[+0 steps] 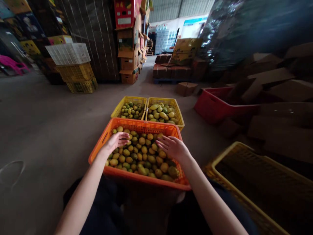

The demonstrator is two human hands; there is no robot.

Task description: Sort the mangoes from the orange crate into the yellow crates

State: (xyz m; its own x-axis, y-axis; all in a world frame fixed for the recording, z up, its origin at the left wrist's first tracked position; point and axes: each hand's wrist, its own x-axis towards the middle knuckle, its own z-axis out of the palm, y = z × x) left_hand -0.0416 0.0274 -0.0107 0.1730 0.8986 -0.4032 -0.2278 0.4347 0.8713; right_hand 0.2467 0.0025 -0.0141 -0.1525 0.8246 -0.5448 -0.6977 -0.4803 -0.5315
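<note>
An orange crate (146,178) stands in front of me, holding many yellow and green fruits (144,150). Over its left part is my left hand (117,141), fingers stretched toward the middle, nothing in it. My right hand (172,147) is spread above the right part of the fruits, also holding nothing. Whether the fingertips touch the fruits is hard to tell. Just behind the orange crate, two yellow crates sit side by side; the left one (117,107) has smaller green-yellow fruits and the right one (179,114) larger ones.
A yellow crate (234,187) lies near at right, with a red crate (212,106) and cardboard pieces beyond it. Stacked crates (75,71) stand at back left, a column of boxes (128,63) at back centre, and a loaded pallet (171,72) behind.
</note>
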